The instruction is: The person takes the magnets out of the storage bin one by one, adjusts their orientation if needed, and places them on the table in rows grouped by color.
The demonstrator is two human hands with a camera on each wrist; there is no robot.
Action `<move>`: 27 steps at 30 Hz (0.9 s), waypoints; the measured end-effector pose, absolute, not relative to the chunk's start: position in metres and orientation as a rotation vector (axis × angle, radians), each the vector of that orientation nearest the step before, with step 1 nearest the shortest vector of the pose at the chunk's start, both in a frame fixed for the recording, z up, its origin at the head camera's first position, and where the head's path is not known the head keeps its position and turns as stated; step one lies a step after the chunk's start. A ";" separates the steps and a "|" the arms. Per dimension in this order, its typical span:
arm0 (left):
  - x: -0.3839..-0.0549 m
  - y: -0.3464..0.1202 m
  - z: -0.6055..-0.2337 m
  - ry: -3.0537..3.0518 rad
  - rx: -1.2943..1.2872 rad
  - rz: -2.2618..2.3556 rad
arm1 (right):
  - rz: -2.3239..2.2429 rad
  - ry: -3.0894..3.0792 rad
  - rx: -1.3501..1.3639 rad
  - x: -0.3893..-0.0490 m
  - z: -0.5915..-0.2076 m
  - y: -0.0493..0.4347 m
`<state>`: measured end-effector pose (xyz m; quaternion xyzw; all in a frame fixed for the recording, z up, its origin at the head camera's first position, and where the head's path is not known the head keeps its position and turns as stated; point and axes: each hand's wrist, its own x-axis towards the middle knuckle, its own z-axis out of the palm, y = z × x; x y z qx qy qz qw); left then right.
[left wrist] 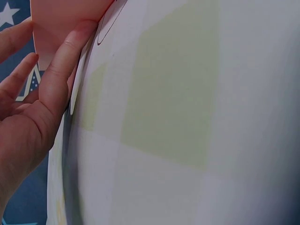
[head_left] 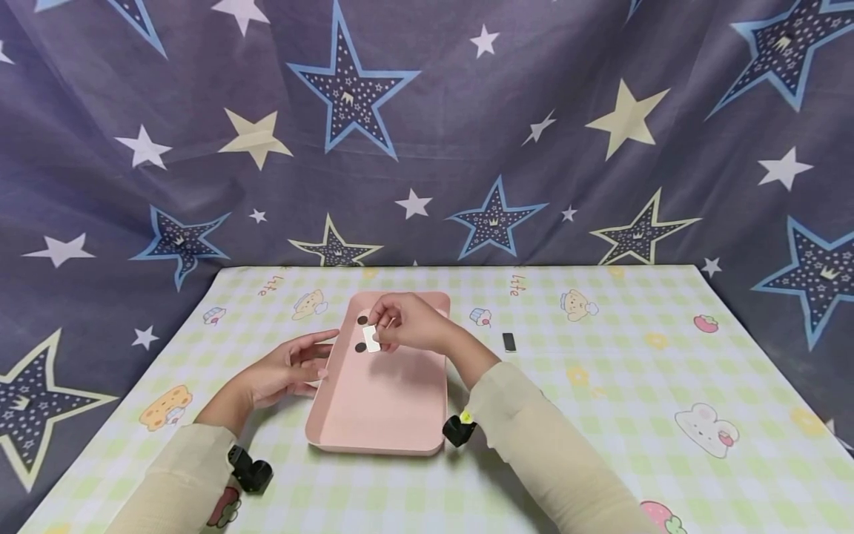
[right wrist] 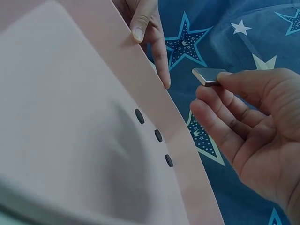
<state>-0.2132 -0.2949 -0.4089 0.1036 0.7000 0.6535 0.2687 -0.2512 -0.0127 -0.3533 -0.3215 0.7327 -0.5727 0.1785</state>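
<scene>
A pink tray (head_left: 383, 415) lies on the table with its left side beside my left hand (head_left: 287, 371). That hand's extended fingers and thumb touch the tray's left edge. Above the tray, my right hand (head_left: 416, 322) pinches a small flat rectangular piece (head_left: 371, 339) between thumb and fingers. It looks white from above; in the right wrist view the piece (right wrist: 208, 76) shows a shiny edge and a dark underside. Black discs lie in a row along the tray's left side: the right wrist view shows three, including a middle disc (right wrist: 158, 135).
A small dark rectangular piece (head_left: 509, 342) with a pale end lies right of the tray. The table has a green-checked cloth (head_left: 600, 445) with cartoon prints. Behind it hangs a dark star-patterned curtain (head_left: 427, 133). Black wrist cameras sit below both hands.
</scene>
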 end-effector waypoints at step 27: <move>-0.214 -0.295 -0.410 1.880 0.273 1.772 | -1.756 2.133 -0.885 -0.230 -0.363 0.033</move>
